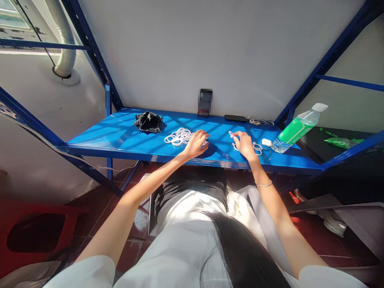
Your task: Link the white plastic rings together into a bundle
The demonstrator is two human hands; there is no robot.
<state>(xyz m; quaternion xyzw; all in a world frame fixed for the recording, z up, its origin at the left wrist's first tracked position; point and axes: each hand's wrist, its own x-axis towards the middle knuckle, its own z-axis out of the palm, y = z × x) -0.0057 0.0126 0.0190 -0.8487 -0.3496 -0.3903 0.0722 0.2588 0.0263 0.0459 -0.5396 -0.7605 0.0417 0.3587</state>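
Observation:
White rings (179, 137) lie in a loose pile on the blue tabletop (120, 138). My left hand (196, 145) rests at the right end of that pile, fingers curled down and closed around some of the rings, partly hiding them. Farther right, my right hand (244, 145) pinches a small white ring (231, 134) between thumb and fingertips, held slightly above the surface. A second, smaller group of white rings (257, 149) lies under and beside this hand, partly covered by it.
A crumpled black plastic bag (149, 122) stands open at the left. Against the wall leans a blurred phone-like device (205, 102); a black phone (235, 118) and coiled cable (254, 121) lie nearby. At right are a white case (266, 142) and a tilted water bottle (297, 129). Blue posts frame the table.

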